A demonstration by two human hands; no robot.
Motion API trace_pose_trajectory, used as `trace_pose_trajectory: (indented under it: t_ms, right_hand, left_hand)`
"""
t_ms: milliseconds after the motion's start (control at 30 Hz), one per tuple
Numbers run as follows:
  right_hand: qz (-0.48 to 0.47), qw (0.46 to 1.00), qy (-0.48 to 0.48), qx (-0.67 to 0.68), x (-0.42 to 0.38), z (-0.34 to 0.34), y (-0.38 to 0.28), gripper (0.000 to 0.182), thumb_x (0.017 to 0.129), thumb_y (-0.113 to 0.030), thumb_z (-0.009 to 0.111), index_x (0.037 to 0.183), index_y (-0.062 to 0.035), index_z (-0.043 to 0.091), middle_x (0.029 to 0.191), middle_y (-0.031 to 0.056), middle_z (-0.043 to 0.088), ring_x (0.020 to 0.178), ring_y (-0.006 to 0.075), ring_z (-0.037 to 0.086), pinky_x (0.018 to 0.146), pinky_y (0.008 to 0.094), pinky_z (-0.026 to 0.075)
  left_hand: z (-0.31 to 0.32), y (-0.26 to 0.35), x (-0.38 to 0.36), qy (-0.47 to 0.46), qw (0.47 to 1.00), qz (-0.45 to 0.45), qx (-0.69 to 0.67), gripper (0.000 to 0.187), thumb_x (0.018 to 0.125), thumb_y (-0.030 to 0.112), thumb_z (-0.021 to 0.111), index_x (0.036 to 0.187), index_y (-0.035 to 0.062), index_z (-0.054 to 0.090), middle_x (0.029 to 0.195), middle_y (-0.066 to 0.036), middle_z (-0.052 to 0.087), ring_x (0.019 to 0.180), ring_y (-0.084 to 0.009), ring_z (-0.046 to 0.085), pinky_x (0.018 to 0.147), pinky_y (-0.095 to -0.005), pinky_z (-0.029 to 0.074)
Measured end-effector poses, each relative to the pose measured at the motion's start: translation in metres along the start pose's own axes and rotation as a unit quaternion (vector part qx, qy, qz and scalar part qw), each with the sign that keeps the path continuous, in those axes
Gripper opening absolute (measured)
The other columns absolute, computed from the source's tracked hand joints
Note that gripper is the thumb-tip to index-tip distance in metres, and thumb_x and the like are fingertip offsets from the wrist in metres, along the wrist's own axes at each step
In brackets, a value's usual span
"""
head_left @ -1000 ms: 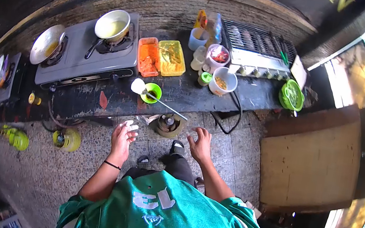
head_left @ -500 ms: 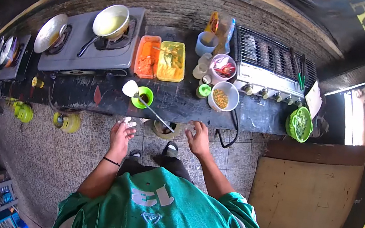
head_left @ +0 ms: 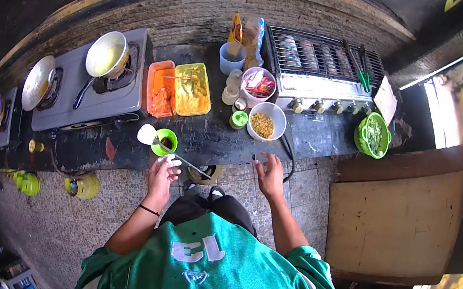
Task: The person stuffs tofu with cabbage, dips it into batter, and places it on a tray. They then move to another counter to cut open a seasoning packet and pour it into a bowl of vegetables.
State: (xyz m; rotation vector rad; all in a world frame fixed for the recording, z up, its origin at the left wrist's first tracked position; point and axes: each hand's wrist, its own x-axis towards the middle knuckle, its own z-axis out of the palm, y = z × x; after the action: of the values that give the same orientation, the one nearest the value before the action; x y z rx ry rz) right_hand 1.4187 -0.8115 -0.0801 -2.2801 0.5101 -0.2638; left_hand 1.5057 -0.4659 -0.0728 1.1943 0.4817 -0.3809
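My left hand (head_left: pixel 160 179) is raised at the front edge of the dark counter (head_left: pixel 209 135) and pinches a small white object (head_left: pixel 171 161) in its fingertips. Just beyond it stands a small green bowl (head_left: pixel 166 142) with dark sauce. A ladle (head_left: pixel 147 133) with a white head rests across the bowl, its thin handle running back toward my left hand. My right hand (head_left: pixel 270 176) hovers at the counter's edge with its fingers spread and nothing in it. It is nearest a white bowl of yellow-orange mix (head_left: pixel 263 123).
On the counter are a two-burner stove (head_left: pixel 93 98) with a pan (head_left: pixel 107 54), an orange tray (head_left: pixel 160 88), a yellow tray (head_left: pixel 192 89), cups, a grill (head_left: pixel 318 58) and a green colander (head_left: pixel 373 134). Yellow-green gas cylinders (head_left: pixel 82 186) sit below. A wooden board (head_left: pixel 392 218) stands right.
Both hands have risen from over the floor to the counter's front edge. The left hand with its white object now sits beside the ladle handle. The view has shifted.
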Motion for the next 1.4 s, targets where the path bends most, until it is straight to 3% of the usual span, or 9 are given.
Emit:
trace_pose_trajectory:
  t_ms: [33, 167, 233, 367, 733, 833, 1000, 1200, 1400]
  right_hand:
    - [0.045, 0.999, 0.001, 0.030, -0.002, -0.010, -0.012, 0.036, 0.096, -0.022, 0.072, 0.126, -0.0018, 0.064, 0.113, 0.0205, 0.065, 0.100, 0.0355, 0.065, 0.089, 0.0468, 0.053]
    - [0.074, 0.997, 0.021, 0.029, -0.002, -0.027, -0.013, 0.035, 0.096, -0.020, 0.072, 0.126, -0.0028, 0.065, 0.113, 0.0184, 0.065, 0.098, 0.0327, 0.065, 0.088, 0.0455, 0.053]
    - [0.044, 0.998, 0.047, 0.011, 0.006, -0.034, -0.008, 0.031, 0.097, -0.016, 0.071, 0.124, -0.0020, 0.067, 0.115, 0.0178, 0.066, 0.091, 0.0283, 0.067, 0.077, 0.0394, 0.058]
    - [0.042, 0.996, 0.055, 0.065, 0.044, -0.042, 0.007, 0.029, 0.097, -0.013, 0.071, 0.123, -0.0013, 0.067, 0.114, 0.0163, 0.067, 0.089, 0.0260, 0.067, 0.073, 0.0350, 0.058]
    - [-0.009, 0.996, -0.081, 0.040, 0.150, -0.085, 0.067, 0.026, 0.096, -0.012, 0.071, 0.120, -0.0012, 0.068, 0.109, 0.0154, 0.069, 0.084, 0.0258, 0.066, 0.077, 0.0407, 0.054]
    - [0.002, 0.994, -0.089, 0.056, 0.169, -0.089, 0.079, 0.028, 0.097, -0.013, 0.069, 0.124, -0.0056, 0.067, 0.105, 0.0161, 0.066, 0.083, 0.0306, 0.065, 0.080, 0.0427, 0.054]
    - [0.003, 0.993, -0.101, 0.065, 0.183, -0.090, 0.094, 0.027, 0.097, -0.013, 0.070, 0.122, -0.0032, 0.066, 0.107, 0.0162, 0.067, 0.083, 0.0279, 0.065, 0.078, 0.0409, 0.054]
    - [0.013, 0.992, -0.122, 0.035, 0.199, -0.095, 0.089, 0.026, 0.096, -0.014, 0.070, 0.120, -0.0035, 0.067, 0.109, 0.0167, 0.066, 0.088, 0.0329, 0.065, 0.081, 0.0436, 0.055]
    - [-0.203, 0.969, -0.087, -0.112, 0.253, -0.073, 0.055, 0.027, 0.094, -0.022, 0.069, 0.119, -0.0121, 0.070, 0.113, 0.0128, 0.068, 0.108, 0.0335, 0.064, 0.089, 0.0473, 0.056]
  left_hand:
    - [0.002, -0.001, 0.005, -0.017, 1.000, -0.009, 0.016, 0.025, 0.107, 0.022, 0.060, 0.128, 0.0108, 0.065, 0.108, -0.006, 0.076, 0.082, -0.0132, 0.072, 0.070, -0.0276, 0.053]
    - [0.018, -0.001, 0.015, -0.039, 0.998, -0.026, 0.047, 0.025, 0.107, 0.023, 0.060, 0.128, 0.0102, 0.064, 0.106, -0.005, 0.076, 0.081, -0.0121, 0.072, 0.069, -0.0272, 0.054]
    - [0.029, -0.001, 0.021, -0.036, 0.998, -0.017, 0.049, 0.024, 0.108, 0.023, 0.059, 0.127, 0.0092, 0.065, 0.107, -0.006, 0.076, 0.081, -0.0126, 0.072, 0.068, -0.0270, 0.054]
    - [0.061, -0.004, 0.032, -0.015, 0.999, 0.008, 0.047, 0.025, 0.108, 0.023, 0.058, 0.128, 0.0084, 0.064, 0.108, -0.008, 0.076, 0.081, -0.0132, 0.071, 0.069, -0.0269, 0.053]
    - [0.162, -0.035, 0.053, 0.060, 0.997, -0.014, 0.038, 0.024, 0.109, 0.023, 0.057, 0.129, 0.0108, 0.062, 0.109, -0.009, 0.076, 0.084, -0.0157, 0.071, 0.071, -0.0287, 0.054]
    - [0.175, -0.041, 0.058, 0.069, 0.997, -0.009, 0.034, 0.024, 0.108, 0.021, 0.057, 0.128, 0.0105, 0.062, 0.110, -0.009, 0.076, 0.084, -0.0162, 0.072, 0.071, -0.0294, 0.054]
    - [0.189, -0.047, 0.063, 0.092, 0.995, -0.016, 0.029, 0.023, 0.108, 0.020, 0.057, 0.129, 0.0112, 0.062, 0.110, -0.008, 0.076, 0.084, -0.0156, 0.072, 0.072, -0.0289, 0.054]
    - [0.196, -0.047, 0.064, 0.103, 0.994, -0.009, 0.032, 0.024, 0.108, 0.021, 0.058, 0.129, 0.0118, 0.062, 0.109, -0.008, 0.076, 0.084, -0.0150, 0.072, 0.073, -0.0288, 0.054]
    - [0.199, -0.045, 0.062, 0.115, 0.993, -0.003, 0.030, 0.024, 0.108, 0.021, 0.058, 0.129, 0.0116, 0.062, 0.110, -0.007, 0.076, 0.084, -0.0143, 0.071, 0.072, -0.0284, 0.054]
